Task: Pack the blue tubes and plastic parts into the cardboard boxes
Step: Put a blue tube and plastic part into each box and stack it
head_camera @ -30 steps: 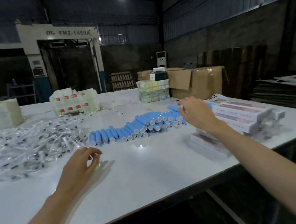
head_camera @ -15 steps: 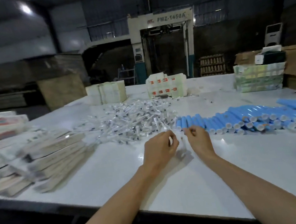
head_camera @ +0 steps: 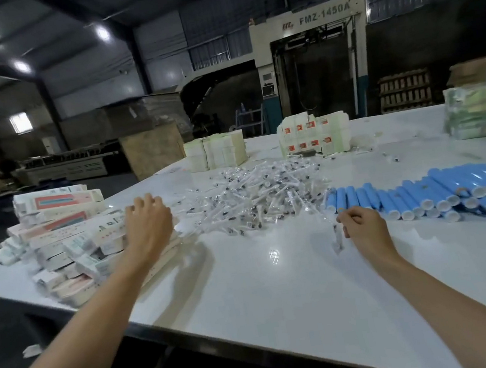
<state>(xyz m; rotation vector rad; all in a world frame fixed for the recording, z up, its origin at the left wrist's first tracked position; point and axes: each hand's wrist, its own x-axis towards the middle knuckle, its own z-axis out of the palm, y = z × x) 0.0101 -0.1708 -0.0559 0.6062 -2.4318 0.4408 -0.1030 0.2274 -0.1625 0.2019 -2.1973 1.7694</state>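
Left fingers: the fingers (head_camera: 142, 201) of the left hand (head_camera: 147, 226) are curled, knuckles up, over the heap of cardboard boxes (head_camera: 62, 229); whether they grip one cannot be told.
Right fingers: the fingers (head_camera: 351, 218) of the right hand (head_camera: 363, 227) are bent together and pinch a clear plastic part (head_camera: 337, 237), which hangs below them towards the white table (head_camera: 284, 297).
Tubes: the blue tubes (head_camera: 426, 197) lie in a row just beyond the right fingertips and run off to their right.
Parts: the pile of plastic parts (head_camera: 257, 200) lies between the two hands, beyond both sets of fingertips.
Boxes: under and left of the left fingers, tumbled at the table's edge.
Beyond: stacks of flat cartons (head_camera: 215, 151) stand past the pile.
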